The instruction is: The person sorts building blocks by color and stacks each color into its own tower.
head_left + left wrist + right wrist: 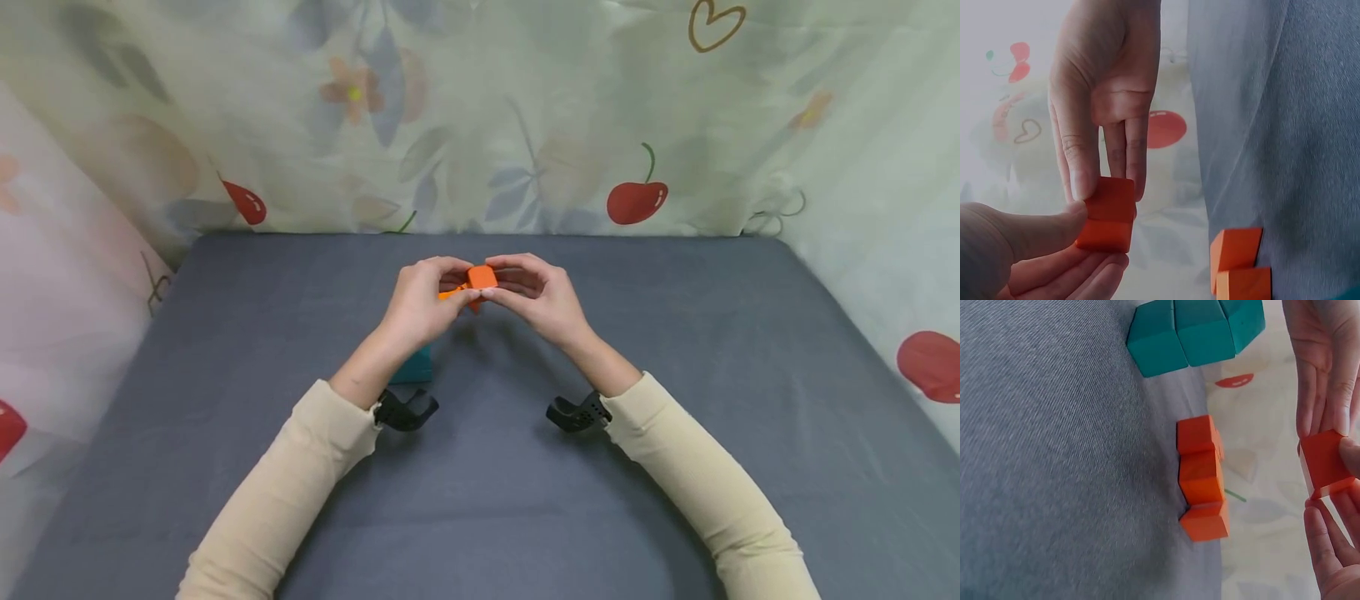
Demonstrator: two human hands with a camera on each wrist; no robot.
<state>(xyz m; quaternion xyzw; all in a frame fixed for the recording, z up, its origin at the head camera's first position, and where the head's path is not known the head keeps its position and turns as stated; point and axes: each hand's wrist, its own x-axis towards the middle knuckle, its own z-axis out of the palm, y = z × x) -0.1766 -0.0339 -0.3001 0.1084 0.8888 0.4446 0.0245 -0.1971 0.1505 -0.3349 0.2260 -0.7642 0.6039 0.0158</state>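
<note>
Orange block (pixel 1107 215) between both hands (pixel 1094 119)

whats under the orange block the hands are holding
Both hands, left and right, hold the orange block above the grey cloth. More orange blocks lie there; whether directly beneath is unclear.

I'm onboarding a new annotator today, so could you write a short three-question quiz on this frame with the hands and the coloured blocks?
1. True or false: both hands grip the same orange block.
2. What colour is the block piece lying on the grey cloth in the right wrist view, apart from the orange ones? A) yellow B) teal C) purple
3. Fill in: a second orange piece lies on the ____ cloth, touched by neither hand.

Key
1. True: the left hand and the right hand pinch it between their fingertips above the cloth.
2. B.
3. Grey.
</note>
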